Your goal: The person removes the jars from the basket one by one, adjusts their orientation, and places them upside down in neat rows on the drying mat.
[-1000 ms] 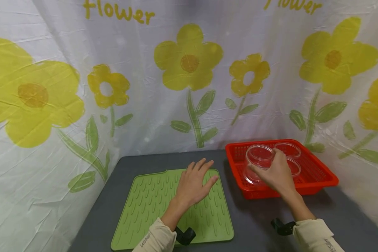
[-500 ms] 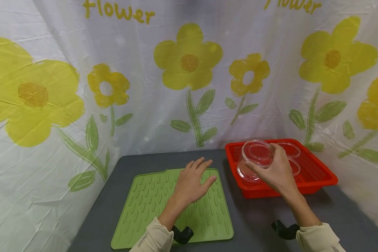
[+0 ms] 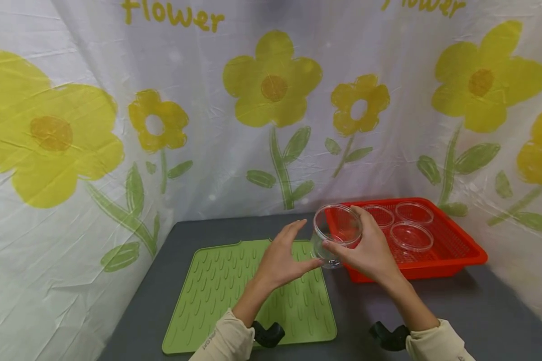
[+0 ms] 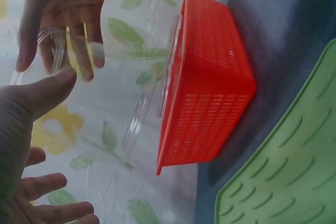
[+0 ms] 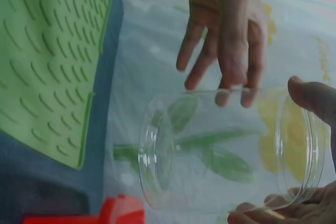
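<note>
My right hand (image 3: 372, 245) grips a clear, see-through jar (image 3: 331, 228) near its rim, holding it raised between the green mat and the red basket. In the right wrist view the jar (image 5: 210, 150) lies sideways across the picture, with the thumb and fingers (image 5: 315, 98) around its rim end. My left hand (image 3: 277, 258) is spread beside the jar, its thumb overlapping the jar's lower side in the head view. Whether the left hand touches the jar cannot be told. In the left wrist view part of the jar (image 4: 59, 51) shows between the hands.
On the right stands a red perforated basket (image 3: 451, 268) with three more clear jars, including a front one (image 3: 412, 238). A green ridged mat (image 3: 217, 291) lies on the dark grey table (image 3: 135, 321). Behind hangs a white flowered curtain (image 3: 208, 175).
My right hand has lifted the jar out of the basket and carried it left. My left hand has turned toward the jar. The other jars are now more visible.
</note>
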`<control>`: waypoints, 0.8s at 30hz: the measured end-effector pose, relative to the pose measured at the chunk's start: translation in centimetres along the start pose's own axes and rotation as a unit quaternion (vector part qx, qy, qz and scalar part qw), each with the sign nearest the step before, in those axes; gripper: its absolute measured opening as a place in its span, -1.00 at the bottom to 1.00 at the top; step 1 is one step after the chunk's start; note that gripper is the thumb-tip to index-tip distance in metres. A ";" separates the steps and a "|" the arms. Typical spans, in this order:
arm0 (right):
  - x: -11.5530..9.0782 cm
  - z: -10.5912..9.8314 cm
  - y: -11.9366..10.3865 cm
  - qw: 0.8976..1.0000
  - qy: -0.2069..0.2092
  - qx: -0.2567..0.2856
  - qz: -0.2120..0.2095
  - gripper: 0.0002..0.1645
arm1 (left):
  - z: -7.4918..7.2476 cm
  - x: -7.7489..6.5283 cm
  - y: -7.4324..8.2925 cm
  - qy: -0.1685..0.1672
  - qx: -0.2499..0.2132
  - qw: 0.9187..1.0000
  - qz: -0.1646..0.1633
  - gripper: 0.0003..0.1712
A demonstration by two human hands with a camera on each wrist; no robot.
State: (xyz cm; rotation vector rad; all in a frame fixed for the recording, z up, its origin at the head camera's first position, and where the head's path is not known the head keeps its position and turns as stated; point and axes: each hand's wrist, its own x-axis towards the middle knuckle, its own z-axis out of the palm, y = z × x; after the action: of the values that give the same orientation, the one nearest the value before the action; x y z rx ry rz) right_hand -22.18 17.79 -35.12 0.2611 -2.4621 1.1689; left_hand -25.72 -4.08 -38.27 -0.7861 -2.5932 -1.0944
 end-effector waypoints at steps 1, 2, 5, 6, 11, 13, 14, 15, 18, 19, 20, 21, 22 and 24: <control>-0.1 0.3 0.0 1.000 -0.007 0.004 -0.001 0.22 | 0.1 0.0 0.0 -0.002 -0.007 1.000 -0.005 0.12; -0.1 0.6 0.0 1.000 -0.014 0.008 -0.002 0.23 | 0.2 0.0 0.0 -0.001 -0.014 1.000 -0.008 0.15; -0.4 1.6 0.0 1.000 -0.026 0.015 -0.007 0.26 | 0.6 -0.2 -0.2 0.000 -0.029 0.999 -0.018 0.26; -0.5 1.9 0.0 0.999 -0.028 0.016 -0.008 0.27 | 0.7 -0.2 -0.3 0.000 -0.035 0.999 -0.019 0.29; -0.8 3.1 0.0 0.999 -0.030 0.026 -0.018 0.25 | 1.2 -0.3 -0.6 0.004 -0.046 0.999 -0.009 0.34; -0.7 3.3 -0.1 0.999 -0.029 0.032 -0.022 0.23 | 1.2 -0.3 -0.8 0.007 -0.053 0.999 -0.005 0.31; -0.7 3.4 -0.1 0.999 -0.027 0.033 -0.025 0.23 | 1.2 -0.3 -0.8 0.008 -0.056 0.998 -0.004 0.29; -0.7 3.4 -0.1 0.999 -0.027 0.034 -0.027 0.23 | 1.2 -0.3 -0.9 0.009 -0.061 0.998 -0.002 0.26; -0.6 3.5 -0.1 0.998 -0.036 0.034 -0.032 0.27 | 1.2 -0.2 -1.0 0.013 -0.076 0.997 0.000 0.20; -0.5 3.5 0.0 0.998 -0.042 0.037 -0.033 0.29 | 1.1 -0.2 -1.2 0.014 -0.079 0.997 -0.003 0.20; -0.4 3.5 0.1 0.997 -0.049 0.040 -0.033 0.30 | 1.1 -0.2 -1.3 0.016 -0.083 0.996 -0.008 0.19; -0.4 3.5 0.2 0.997 -0.056 0.044 -0.034 0.32 | 1.1 -0.3 -1.4 0.018 -0.088 0.996 -0.014 0.19; -0.4 3.6 0.3 0.996 -0.062 0.048 -0.036 0.33 | 1.1 -0.4 -1.6 0.021 -0.094 0.995 -0.020 0.19; -0.3 3.6 0.7 0.995 -0.073 0.061 -0.043 0.34 | 1.1 -0.6 -1.9 0.027 -0.110 0.993 -0.031 0.21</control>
State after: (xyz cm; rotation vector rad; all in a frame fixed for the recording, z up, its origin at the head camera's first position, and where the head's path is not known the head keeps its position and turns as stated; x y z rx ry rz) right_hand -23.12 15.39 -37.80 0.4983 -2.4784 1.3070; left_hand -26.31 -4.64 -40.42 -0.7129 -2.4978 -1.4172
